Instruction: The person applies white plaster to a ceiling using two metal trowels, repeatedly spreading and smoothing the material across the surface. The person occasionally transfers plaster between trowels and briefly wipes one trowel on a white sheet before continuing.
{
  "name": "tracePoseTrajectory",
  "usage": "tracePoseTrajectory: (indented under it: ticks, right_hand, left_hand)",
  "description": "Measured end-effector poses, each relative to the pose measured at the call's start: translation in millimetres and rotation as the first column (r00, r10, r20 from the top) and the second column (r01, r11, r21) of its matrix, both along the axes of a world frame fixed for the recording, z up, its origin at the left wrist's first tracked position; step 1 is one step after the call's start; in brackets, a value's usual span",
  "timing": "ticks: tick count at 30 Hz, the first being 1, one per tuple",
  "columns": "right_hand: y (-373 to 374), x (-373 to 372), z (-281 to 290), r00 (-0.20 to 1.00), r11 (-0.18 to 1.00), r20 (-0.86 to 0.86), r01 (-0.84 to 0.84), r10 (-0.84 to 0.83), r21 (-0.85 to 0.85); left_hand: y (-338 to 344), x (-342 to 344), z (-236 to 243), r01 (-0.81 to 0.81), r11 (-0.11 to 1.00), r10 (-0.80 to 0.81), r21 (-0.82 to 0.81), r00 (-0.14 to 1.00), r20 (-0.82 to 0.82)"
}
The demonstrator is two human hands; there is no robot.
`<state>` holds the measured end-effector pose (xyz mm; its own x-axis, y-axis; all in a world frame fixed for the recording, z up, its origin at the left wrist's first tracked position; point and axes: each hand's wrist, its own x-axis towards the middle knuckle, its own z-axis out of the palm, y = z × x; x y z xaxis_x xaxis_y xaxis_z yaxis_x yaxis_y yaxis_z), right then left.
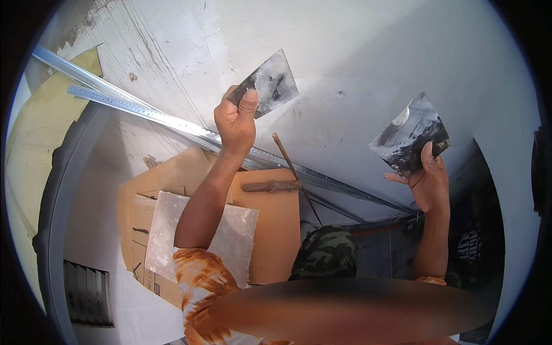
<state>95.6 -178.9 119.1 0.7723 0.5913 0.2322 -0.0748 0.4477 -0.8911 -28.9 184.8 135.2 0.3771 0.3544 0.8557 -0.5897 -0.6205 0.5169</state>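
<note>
Head view: a flat metal blade (273, 83), smeared grey and black, sits just above the middle of the frame, tilted, its lower left corner covered by the left hand (237, 118). That grip is clamped on the blade, thumb across the near face; the other fingers are mostly hidden behind it. Right of centre, a second metal blade (409, 138) is held in the right hand (430, 184), with a whitish blob near its upper edge. This grip is also closed on its blade at the lower edge, though the fingers behind cannot be made out. Whether either blade touches the pale wall (345, 46) behind, I cannot tell.

Long metal profiles (155, 118) run from the upper left toward the lower right, partly hidden by the left forearm. Below centre, a brown bar (267, 187) lies over cardboard (276, 215); a thin brown rod (286, 154) passes its right end, and whether they join is unclear. The forearm also covers part of a speckled grey sheet (233, 236). Camouflage fabric (325, 250) is cut off by a blurred oval (351, 310) at the bottom. Deep shadow obscures the lower right.
</note>
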Motion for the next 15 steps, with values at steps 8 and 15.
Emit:
tracePoseTrajectory:
  ticks: [8,15]
  right_hand:
    - [203,53,-8,-0.565,0.741,0.793,0.629,0.228,0.236]
    - [345,53,-16,-0.858,0.810,0.400,0.469,0.322,0.353]
  left_hand:
    - [210,66,97,0.346,0.584,-0.064,-0.734,0.922,0.383]
    - [224,79,81,0.257,0.718,0.056,-0.646,0.905,0.423]
